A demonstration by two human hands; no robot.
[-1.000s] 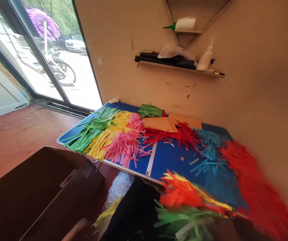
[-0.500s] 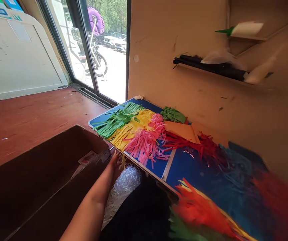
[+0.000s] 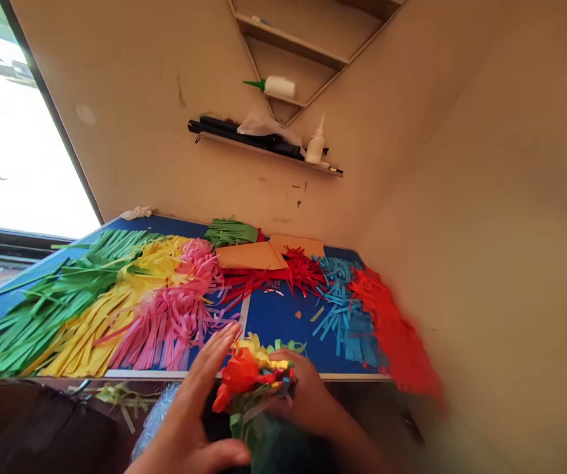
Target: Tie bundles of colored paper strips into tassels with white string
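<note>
My right hand (image 3: 309, 394) is closed around a bundle of coloured paper strips (image 3: 242, 372), with orange, yellow and green ends sticking up and green hanging below. The bundle is held in front of the table's near edge. Close by on its left is my left hand (image 3: 197, 411), fingers stretched and thumb apart, holding nothing. On the blue table (image 3: 283, 329) lie cut fringes of green paper (image 3: 61, 299), yellow paper (image 3: 100, 322), pink paper (image 3: 170, 319), dark red paper (image 3: 303, 270), blue paper (image 3: 340, 296) and bright red paper (image 3: 392, 329), which hangs over the right edge.
Flat orange sheets (image 3: 251, 255) lie at the table's back. Above, a wall shelf (image 3: 264, 144) carries black rolls and a white bottle (image 3: 316, 146). Another bottle (image 3: 279, 87) lies higher up. Shiny shreds (image 3: 161, 415) sit below the table, and glass (image 3: 22, 151) is at left.
The view has turned right. My left hand has risen from beside the cardboard box to near the bundle. The bundle has shifted from lower right to the middle, with my right hand visible on it.
</note>
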